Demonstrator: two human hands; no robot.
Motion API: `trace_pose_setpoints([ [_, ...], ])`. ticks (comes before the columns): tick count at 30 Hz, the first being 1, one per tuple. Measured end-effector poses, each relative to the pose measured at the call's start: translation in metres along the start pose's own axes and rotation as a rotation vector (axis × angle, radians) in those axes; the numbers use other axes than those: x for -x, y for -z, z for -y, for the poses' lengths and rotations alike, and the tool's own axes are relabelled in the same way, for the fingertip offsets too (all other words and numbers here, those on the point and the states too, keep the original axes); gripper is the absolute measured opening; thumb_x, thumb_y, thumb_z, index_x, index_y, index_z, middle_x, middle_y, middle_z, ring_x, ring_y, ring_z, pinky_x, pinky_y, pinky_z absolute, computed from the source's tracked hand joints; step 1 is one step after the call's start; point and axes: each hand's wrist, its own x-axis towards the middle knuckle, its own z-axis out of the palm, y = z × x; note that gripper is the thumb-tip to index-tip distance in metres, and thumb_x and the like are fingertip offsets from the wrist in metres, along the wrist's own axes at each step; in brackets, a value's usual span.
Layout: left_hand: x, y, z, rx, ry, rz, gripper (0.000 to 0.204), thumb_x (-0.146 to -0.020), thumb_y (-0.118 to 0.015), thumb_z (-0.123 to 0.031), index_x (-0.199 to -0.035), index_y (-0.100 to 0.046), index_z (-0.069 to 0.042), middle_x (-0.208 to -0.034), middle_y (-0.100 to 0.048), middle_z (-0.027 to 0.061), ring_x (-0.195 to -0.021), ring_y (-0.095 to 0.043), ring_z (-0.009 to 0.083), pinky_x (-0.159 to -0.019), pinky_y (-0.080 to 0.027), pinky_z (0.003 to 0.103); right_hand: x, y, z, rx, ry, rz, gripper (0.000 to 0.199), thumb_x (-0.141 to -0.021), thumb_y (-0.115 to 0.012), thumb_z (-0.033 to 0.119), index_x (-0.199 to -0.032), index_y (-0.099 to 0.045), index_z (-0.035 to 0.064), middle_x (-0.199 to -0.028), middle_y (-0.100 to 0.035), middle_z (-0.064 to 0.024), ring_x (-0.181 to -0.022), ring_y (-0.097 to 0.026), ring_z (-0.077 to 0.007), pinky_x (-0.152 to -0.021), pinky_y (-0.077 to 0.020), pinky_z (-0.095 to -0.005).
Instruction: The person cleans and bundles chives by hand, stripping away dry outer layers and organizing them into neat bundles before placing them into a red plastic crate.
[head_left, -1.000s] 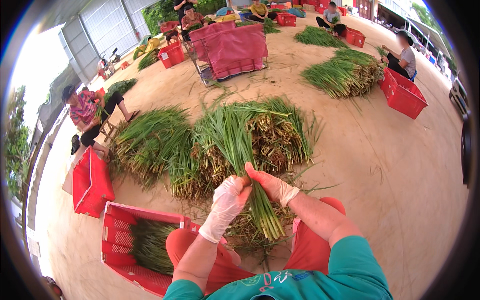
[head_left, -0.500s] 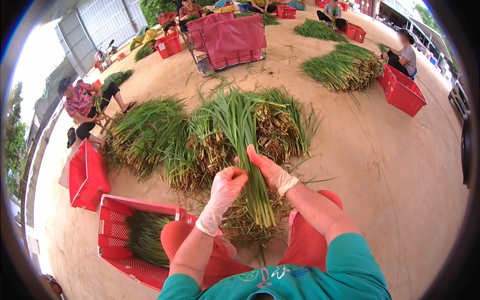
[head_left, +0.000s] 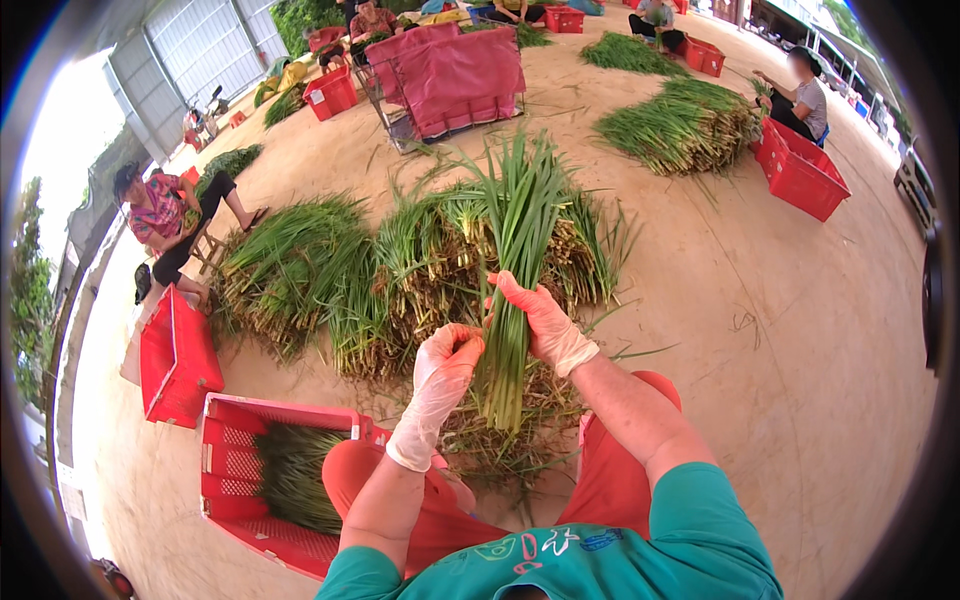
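My right hand [head_left: 538,318], in a thin translucent glove, grips a bundle of long green leafy stalks [head_left: 524,235] round its middle. The leaf tips point away from me and lean slightly right; the pale green lower ends hang toward my lap. My left hand [head_left: 450,358], gloved too, is closed in a pinch just left of the bundle. Whatever it may hold between thumb and fingers is too small to make out. Beyond both hands lie heaps of the same kind of stalks [head_left: 425,270], brown cut ends facing me.
A red crate [head_left: 225,455] with green stalks inside stands at my left, another red crate [head_left: 180,360] beyond it. Loose trimmings [head_left: 500,450] litter the floor between my knees. A cart with pink cloth [head_left: 450,85] stands farther off. Seated people work beside other heaps and crates.
The bundle has swung from leaning left to leaning slightly right, and its lower ends have moved left and up. My left hand has shifted a little left, away from the stalks.
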Motion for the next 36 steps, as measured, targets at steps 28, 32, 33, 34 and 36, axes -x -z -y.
trace_pose_setpoints([
  [28,0.013,0.0,-0.015,0.295,-0.203,0.12,0.006,-0.1,-0.058,0.001,-0.098,-0.063,-0.001,-0.087,-0.07,0.0069,-0.088,-0.068,0.0199,-0.1,-0.051,0.039,-0.01,0.021,0.027,-0.082,0.224,-0.234,0.017,-0.091,-0.072,0.016,-0.099,-0.064,0.0024,-0.08,-0.065,-0.0065,-0.07,-0.066,-0.0201,-0.066,-0.0572,-0.0357],
  [32,0.034,0.032,-0.02,0.581,-0.074,0.183,0.003,-0.099,-0.061,-0.002,-0.099,-0.064,-0.001,-0.084,-0.068,0.0097,-0.078,-0.067,0.0208,-0.094,-0.052,0.04,-0.012,0.056,0.058,-0.243,0.306,-0.31,0.017,-0.092,-0.071,0.021,-0.089,-0.065,0.0057,-0.079,-0.065,-0.0078,-0.075,-0.067,-0.0225,-0.069,-0.0584,-0.0394],
  [33,0.036,0.04,-0.016,0.514,-0.053,0.183,0.004,-0.099,-0.059,0.0,-0.098,-0.063,0.0,-0.075,-0.068,0.008,-0.077,-0.068,0.02,-0.105,-0.05,0.04,-0.012,0.062,0.064,-0.226,0.305,-0.322,0.017,-0.092,-0.072,0.021,-0.09,-0.064,0.0055,-0.08,-0.066,-0.0086,-0.076,-0.068,-0.0226,-0.071,-0.0589,-0.0408],
  [34,0.036,0.044,-0.007,0.351,-0.061,0.173,0.006,-0.099,-0.059,0.0,-0.097,-0.065,0.0,-0.073,-0.068,0.0067,-0.073,-0.067,0.0209,-0.102,-0.05,0.041,-0.011,0.065,0.066,-0.217,0.322,-0.314,0.017,-0.092,-0.072,0.02,-0.091,-0.064,0.0053,-0.081,-0.066,-0.0089,-0.076,-0.068,-0.023,-0.071,-0.0591,-0.0413],
  [36,0.026,0.052,0.034,-0.22,0.05,0.125,0.023,-0.096,-0.069,-0.01,-0.113,-0.067,0.005,-0.084,-0.072,0.0124,-0.09,-0.07,0.0265,-0.099,-0.05,0.038,-0.01,0.072,0.069,-0.179,0.326,-0.27,0.018,-0.091,-0.073,0.02,-0.094,-0.064,0.0046,-0.081,-0.066,-0.0095,-0.077,-0.068,-0.0237,-0.071,-0.0592,-0.0423],
])
